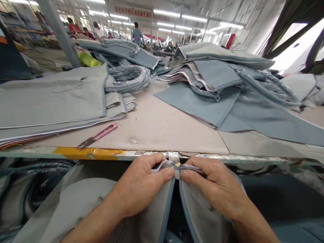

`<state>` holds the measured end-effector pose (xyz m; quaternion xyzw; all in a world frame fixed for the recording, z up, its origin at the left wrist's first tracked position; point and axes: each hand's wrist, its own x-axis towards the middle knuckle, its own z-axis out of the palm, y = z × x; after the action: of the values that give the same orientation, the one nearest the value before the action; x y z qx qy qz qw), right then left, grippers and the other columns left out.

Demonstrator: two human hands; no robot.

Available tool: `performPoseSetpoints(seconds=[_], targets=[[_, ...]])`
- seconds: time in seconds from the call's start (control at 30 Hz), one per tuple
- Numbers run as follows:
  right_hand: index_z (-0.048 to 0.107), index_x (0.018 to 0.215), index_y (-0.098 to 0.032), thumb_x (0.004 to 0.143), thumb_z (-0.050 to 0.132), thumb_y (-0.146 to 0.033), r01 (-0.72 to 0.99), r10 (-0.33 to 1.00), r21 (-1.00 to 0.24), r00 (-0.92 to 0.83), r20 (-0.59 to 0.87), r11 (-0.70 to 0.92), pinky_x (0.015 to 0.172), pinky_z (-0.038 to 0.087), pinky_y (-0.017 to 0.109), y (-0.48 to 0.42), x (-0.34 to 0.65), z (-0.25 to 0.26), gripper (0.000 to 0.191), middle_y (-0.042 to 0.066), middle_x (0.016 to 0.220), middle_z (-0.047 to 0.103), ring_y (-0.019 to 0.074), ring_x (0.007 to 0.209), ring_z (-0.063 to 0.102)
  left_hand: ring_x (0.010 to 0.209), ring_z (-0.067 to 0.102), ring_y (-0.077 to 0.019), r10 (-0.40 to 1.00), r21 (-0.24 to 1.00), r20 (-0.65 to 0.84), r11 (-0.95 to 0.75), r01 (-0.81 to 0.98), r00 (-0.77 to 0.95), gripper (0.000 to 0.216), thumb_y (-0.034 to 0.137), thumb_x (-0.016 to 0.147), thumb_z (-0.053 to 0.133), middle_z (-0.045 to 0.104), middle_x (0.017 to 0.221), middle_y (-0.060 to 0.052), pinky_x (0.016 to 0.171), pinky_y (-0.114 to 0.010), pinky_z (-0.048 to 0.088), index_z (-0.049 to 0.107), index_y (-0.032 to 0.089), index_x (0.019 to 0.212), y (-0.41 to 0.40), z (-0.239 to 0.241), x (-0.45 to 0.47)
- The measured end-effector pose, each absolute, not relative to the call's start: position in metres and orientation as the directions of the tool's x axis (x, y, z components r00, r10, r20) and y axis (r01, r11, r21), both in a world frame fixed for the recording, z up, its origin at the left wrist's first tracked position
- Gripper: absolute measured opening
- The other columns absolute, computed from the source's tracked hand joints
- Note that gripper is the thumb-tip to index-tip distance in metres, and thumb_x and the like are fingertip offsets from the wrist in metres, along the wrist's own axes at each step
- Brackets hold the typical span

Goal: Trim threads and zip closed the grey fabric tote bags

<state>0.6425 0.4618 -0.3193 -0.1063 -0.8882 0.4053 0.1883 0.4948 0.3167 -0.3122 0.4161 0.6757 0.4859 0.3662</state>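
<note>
Low at the table's front edge, my left hand [141,184] pinches the rim of a grey fabric piece [157,213] with blue-grey edging. My right hand [216,183] pinches the same kind of rim a short way to the right. Between my thumbs, a small pale tab [177,173] with a yellow spot sits where the edges meet, in front of a strip of whitish tape [174,157] on the table edge. Below, the two edged sides hang apart with a dark gap between them. Pink-handled thread snips [100,135] lie on the tabletop, touched by neither hand.
Stacked grey panels [49,97] cover the table's left side. Blue-grey pieces [219,75] pile up on the right, and plastic-wrapped tubing [131,77] rests at the back. A metal post [59,33] rises behind. Several people stand or sit farther off.
</note>
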Motion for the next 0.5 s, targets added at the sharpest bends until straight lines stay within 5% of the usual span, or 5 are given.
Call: performPoseSetpoints(seconds=[0.5], targets=[[0.054,0.072,-0.018,0.098,0.057,-0.026,-0.05,0.281,-0.743,-0.907,0.313,0.667,0.059,0.033,0.021,0.465,0.645,-0.33,0.028,-0.006,0.066,0.052,0.0064,0.061,0.046,0.072,0.04,-0.0108,0.906,0.971,-0.237,0.22,-0.09,-0.35,0.028,0.044,0.088,0.065,0.049,0.076,0.004,0.069,-0.023,0.032,0.057,0.017,0.083,0.313,-0.331,0.489]])
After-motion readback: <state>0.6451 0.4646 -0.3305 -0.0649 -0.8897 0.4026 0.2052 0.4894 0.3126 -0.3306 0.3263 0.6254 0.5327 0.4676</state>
